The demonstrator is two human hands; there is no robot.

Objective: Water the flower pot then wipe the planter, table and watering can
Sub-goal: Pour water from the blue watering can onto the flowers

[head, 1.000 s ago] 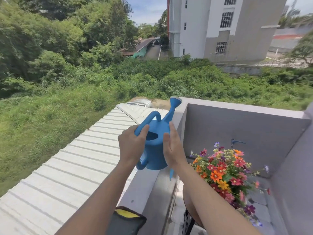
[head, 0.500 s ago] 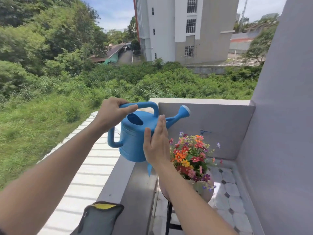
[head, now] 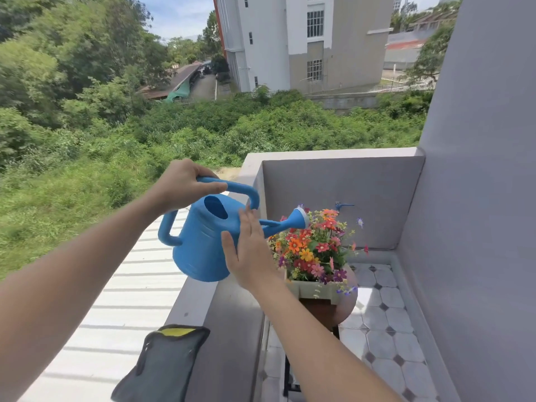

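I hold a blue watering can (head: 203, 242) above the balcony parapet. My left hand (head: 182, 184) is shut around its top handle. My right hand (head: 246, 250) lies flat against the can's side with fingers straight. The can is tilted so that its spout rose (head: 298, 219) reaches over the flowers (head: 313, 248), a bunch of red, orange and purple blooms in a pale green planter (head: 316, 290). The planter stands on a small round brown table (head: 346, 309). No water is visible at the spout.
A grey cloth with a yellow edge (head: 165, 364) lies on the parapet ledge (head: 197, 297) near me. A blue tap (head: 342, 205) sticks out of the far balcony wall. A grey wall (head: 478, 227) closes the right side. The floor (head: 383, 338) is tiled.
The can has swung to the right and tipped forward, bringing its spout from beside the flowers to over them. My view has turned to the right, toward the planter.
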